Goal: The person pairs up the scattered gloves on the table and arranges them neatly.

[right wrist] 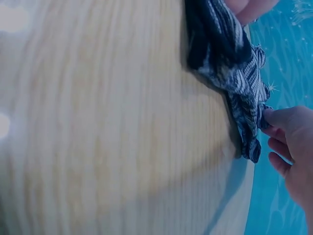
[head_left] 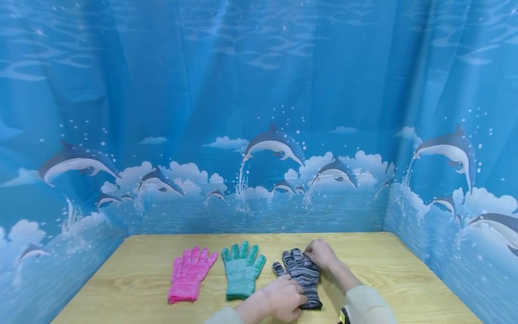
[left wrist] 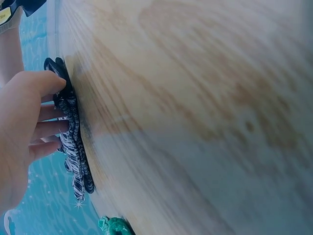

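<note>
A black-and-white striped knit glove [head_left: 306, 277] lies on the right part of the table, its fingers pointing away and its black cuff toward me. My left hand [head_left: 282, 297] rests across its lower left side near the cuff. In the left wrist view, the thumb and fairly straight fingers of that hand [left wrist: 24, 122] touch the glove [left wrist: 73, 137] from above. My right hand [head_left: 321, 255] is at the far right finger of the glove. Thumb and index of the right hand [right wrist: 293, 142] pinch a knit fingertip in the right wrist view, where the glove [right wrist: 244, 93] looks rumpled.
To the left, a green knit glove [head_left: 241, 272] and a pink knit glove [head_left: 190, 275] lie flat, fingers pointing away. The wooden table [head_left: 137, 270] ends at a blue curtain [head_left: 202, 112] printed with dolphins, which stands behind it and along both sides.
</note>
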`<state>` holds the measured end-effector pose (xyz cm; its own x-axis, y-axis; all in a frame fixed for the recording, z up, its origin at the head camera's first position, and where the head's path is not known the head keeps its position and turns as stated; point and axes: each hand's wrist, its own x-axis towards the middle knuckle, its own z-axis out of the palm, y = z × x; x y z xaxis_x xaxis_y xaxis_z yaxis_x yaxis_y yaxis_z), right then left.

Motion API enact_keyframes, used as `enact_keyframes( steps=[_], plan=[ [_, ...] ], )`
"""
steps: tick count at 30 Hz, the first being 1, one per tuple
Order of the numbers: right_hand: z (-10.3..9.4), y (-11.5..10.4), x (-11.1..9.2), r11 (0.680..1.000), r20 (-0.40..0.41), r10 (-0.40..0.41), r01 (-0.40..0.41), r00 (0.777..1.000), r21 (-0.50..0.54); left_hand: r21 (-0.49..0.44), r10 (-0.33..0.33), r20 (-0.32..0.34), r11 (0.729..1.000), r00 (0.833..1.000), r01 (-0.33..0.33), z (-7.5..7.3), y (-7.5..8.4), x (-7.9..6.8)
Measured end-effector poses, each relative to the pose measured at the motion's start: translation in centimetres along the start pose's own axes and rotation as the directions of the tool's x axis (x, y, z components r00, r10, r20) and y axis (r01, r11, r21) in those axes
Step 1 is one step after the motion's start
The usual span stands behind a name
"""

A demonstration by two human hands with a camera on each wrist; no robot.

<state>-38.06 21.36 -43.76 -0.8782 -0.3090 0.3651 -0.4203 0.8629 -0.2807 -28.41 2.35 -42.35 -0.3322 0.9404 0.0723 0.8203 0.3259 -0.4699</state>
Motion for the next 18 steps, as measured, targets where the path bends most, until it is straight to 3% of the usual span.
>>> enact_keyframes(
  steps=[3,11,18],
  plan=[
    [-0.1,0.3,0.0,0.999,-0.026,0.049,-0.049,0.998,-0.004,0.006,-0.007,-0.002,1.0,1.0,0.007,0.1,0.1,0.1],
    [0.6,0.6,-0.3,0.997,-0.056,0.048,-0.052,0.997,-0.065,-0.027,0.006,0.01,1.0,1.0,-0.006,0.2,0.0,0.2],
    [1.2,0.7,-0.5,0.961,-0.04,-0.077,0.064,0.996,-0.268,-0.043,-0.002,0.026,0.999,1.0,0.003,0.3,-0.1,0.2]
  ],
)
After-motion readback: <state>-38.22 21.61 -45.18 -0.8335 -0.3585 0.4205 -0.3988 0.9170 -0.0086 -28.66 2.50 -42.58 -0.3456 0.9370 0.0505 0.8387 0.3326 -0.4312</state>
